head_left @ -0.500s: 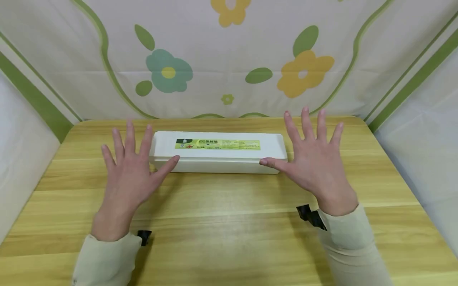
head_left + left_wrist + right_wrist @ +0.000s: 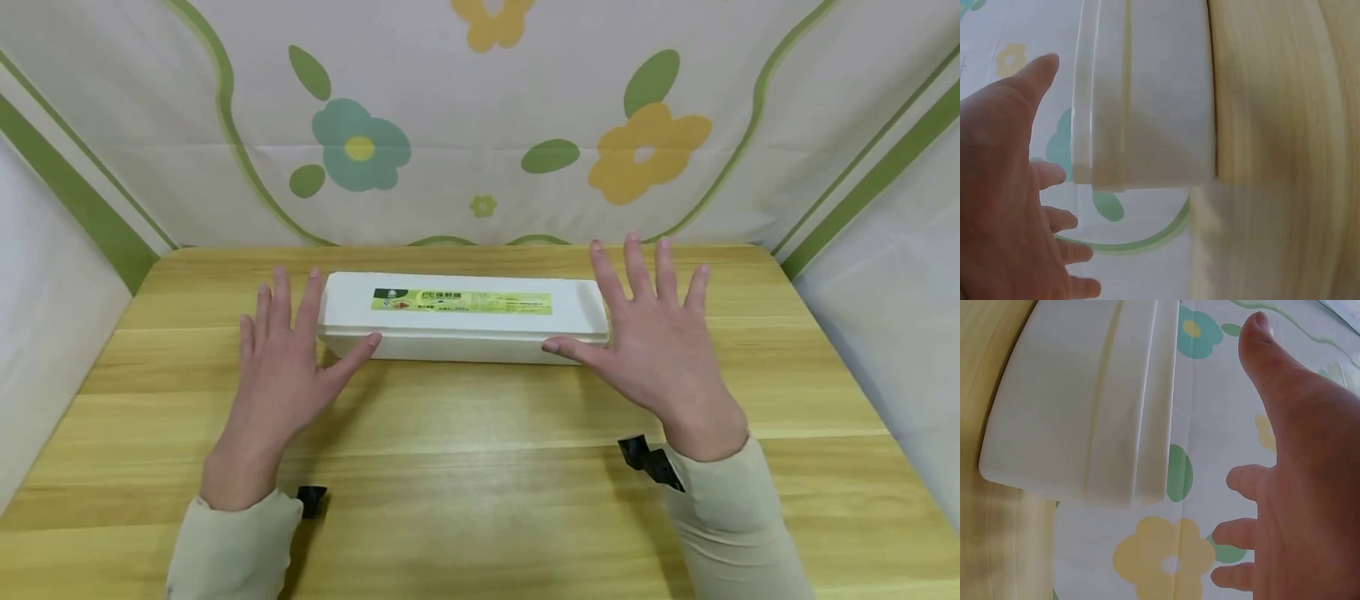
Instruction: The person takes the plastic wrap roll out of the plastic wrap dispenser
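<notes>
A long white cling film box (image 2: 480, 347) with a green-and-yellow label (image 2: 462, 302) on its lid lies lengthwise near the back of the wooden table. By its left end hovers my left hand (image 2: 281, 379), fingers straight and thumb spread toward the front edge. My right hand (image 2: 667, 358) is held over the right end in the same way, its fingers fanned out. Both wrist views show a gap between hand and box: the left hand (image 2: 1004, 200) and the right hand (image 2: 1310, 475) hold nothing. The box's far side is hidden.
Behind the table (image 2: 480, 500) hangs a pale cloth (image 2: 465, 108) printed with flowers and leaves. White cloth sides with green stripes stand left and right. A black wrist mount (image 2: 648, 462) juts from the right cuff, another (image 2: 311, 500) from the left.
The left hand has moved slightly right, and its fingers have drawn closer together. The right hand's fingertips sit a little lower in view. The head view has shifted slightly; the box stays in place.
</notes>
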Demonstrator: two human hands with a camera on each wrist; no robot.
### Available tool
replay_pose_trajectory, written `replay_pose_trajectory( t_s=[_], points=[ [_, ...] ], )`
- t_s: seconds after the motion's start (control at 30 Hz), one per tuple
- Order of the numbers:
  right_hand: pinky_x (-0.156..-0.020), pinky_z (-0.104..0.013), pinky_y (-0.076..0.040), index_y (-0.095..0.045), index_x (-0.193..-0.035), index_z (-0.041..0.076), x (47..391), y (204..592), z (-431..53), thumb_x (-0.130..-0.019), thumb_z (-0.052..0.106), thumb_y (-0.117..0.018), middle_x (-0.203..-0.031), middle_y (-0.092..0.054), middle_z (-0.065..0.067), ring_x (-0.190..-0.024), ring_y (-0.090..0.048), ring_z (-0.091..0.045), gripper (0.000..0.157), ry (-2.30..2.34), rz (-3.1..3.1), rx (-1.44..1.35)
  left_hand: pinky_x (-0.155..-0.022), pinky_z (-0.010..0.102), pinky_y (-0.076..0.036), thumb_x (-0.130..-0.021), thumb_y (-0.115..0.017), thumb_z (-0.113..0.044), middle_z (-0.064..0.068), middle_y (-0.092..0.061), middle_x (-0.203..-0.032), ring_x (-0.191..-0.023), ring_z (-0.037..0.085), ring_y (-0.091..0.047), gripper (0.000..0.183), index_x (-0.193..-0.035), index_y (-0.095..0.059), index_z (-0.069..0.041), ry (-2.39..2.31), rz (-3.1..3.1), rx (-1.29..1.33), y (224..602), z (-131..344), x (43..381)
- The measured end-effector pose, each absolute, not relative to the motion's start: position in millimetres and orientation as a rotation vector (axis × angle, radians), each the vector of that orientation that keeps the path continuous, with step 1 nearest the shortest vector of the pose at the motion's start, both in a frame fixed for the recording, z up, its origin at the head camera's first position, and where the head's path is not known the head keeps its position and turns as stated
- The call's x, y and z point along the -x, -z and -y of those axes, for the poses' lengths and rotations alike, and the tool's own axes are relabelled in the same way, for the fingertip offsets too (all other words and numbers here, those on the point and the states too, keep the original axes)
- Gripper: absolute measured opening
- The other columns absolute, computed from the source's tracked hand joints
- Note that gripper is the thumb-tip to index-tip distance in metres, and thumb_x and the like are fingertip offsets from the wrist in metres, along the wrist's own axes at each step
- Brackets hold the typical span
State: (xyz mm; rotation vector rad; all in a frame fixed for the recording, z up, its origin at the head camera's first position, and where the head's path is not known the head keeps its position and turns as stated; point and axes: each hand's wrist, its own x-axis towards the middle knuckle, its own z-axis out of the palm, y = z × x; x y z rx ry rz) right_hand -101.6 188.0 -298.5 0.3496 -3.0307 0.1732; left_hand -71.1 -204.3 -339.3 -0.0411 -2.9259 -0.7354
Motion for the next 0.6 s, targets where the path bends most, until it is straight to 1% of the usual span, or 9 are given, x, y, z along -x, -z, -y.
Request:
replay_pose_trajectory(
  t_s=[0.07,0.13,0.17,0.23,0.3,0.37,0.43,0.53,0.6],
  points=[
    [-0.123,-0.082,0.007,-0.004,-0.175,0.032,102,299,-187,-0.085,0.097,-0.050,-0.182,-0.003,-0.019,-0.167,0.005,-0.050,0.120,-0.180,3.039,-0.361,-0.125,0.080,-0.003,-0.097,-0.070,-0.064,0.026,0.007,-0.179,-0.163,0.059,0.002,0.111,-0.175,-0.006,-0.016,0.804,2.906,0.062,341,204,74],
    [-0.123,-0.081,0.007,-0.004,-0.175,0.032,103,300,-186,-0.085,0.097,-0.050,-0.182,-0.002,-0.018,-0.167,0.005,-0.049,0.119,-0.199,3.045,-0.374,-0.123,0.082,-0.011,-0.095,-0.075,-0.060,0.026,0.006,-0.179,-0.163,0.059,-0.003,0.115,-0.175,-0.005,-0.015,0.884,2.896,0.071,342,204,76],
    [-0.124,-0.081,0.006,-0.005,-0.175,0.031,103,300,-185,-0.086,0.096,-0.050,-0.182,-0.002,-0.018,-0.167,0.006,-0.048,0.119,-0.207,3.047,-0.382,-0.122,0.082,-0.015,-0.094,-0.077,-0.058,0.025,0.006,-0.180,-0.163,0.058,-0.004,0.118,-0.175,-0.003,-0.015,0.926,2.894,0.071,342,204,77],
    [-0.124,-0.081,0.005,-0.007,-0.175,0.031,104,301,-184,-0.086,0.095,-0.051,-0.182,-0.003,-0.018,-0.168,0.006,-0.047,0.119,-0.218,3.048,-0.392,-0.121,0.082,-0.019,-0.092,-0.081,-0.056,0.020,0.007,-0.181,-0.165,0.053,-0.002,0.123,-0.175,0.001,-0.016,1.019,2.890,0.079,343,204,80],
    [-0.125,-0.080,0.005,-0.008,-0.175,0.031,105,301,-183,-0.086,0.094,-0.053,-0.182,-0.004,-0.017,-0.168,0.006,-0.046,0.118,-0.225,3.046,-0.397,-0.122,0.080,-0.019,-0.091,-0.083,-0.055,0.016,0.008,-0.181,-0.167,0.047,0.001,0.126,-0.174,0.004,-0.017,1.102,2.885,0.089,344,204,83],
    [-0.125,-0.080,0.003,-0.009,-0.175,0.031,106,301,-182,-0.086,0.094,-0.053,-0.182,-0.005,-0.017,-0.168,0.003,-0.047,0.117,-0.222,3.039,-0.405,-0.125,0.077,-0.018,-0.090,-0.087,-0.048,0.014,0.007,-0.182,-0.168,0.043,0.002,0.128,-0.174,0.004,-0.015,1.177,2.854,0.117,347,205,86],
    [-0.125,-0.080,0.002,-0.010,-0.175,0.031,107,302,-181,-0.086,0.094,-0.054,-0.182,-0.005,-0.017,-0.167,0.001,-0.048,0.118,-0.220,3.034,-0.414,-0.127,0.074,-0.018,-0.089,-0.090,-0.039,0.018,-0.007,-0.181,-0.168,0.042,-0.006,0.126,-0.174,-0.002,-0.012,1.241,2.799,0.160,349,205,90],
    [-0.125,-0.080,0.001,-0.010,-0.175,0.031,108,304,-178,-0.085,0.095,-0.053,-0.182,-0.005,-0.016,-0.167,-0.001,-0.049,0.118,-0.210,3.036,-0.433,-0.129,0.073,-0.016,-0.087,-0.093,-0.030,0.019,-0.012,-0.179,-0.167,0.041,-0.010,0.127,-0.174,-0.002,-0.010,1.315,2.748,0.184,353,208,92],
    [-0.125,-0.080,0.001,-0.010,-0.175,0.031,109,304,-177,-0.085,0.095,-0.054,-0.182,-0.005,-0.016,-0.167,-0.001,-0.049,0.118,-0.208,3.044,-0.435,-0.129,0.072,-0.015,-0.086,-0.093,-0.028,0.019,-0.015,-0.179,-0.166,0.041,-0.012,0.130,-0.174,0.000,-0.011,1.361,2.736,0.185,355,209,94]
  ],
)
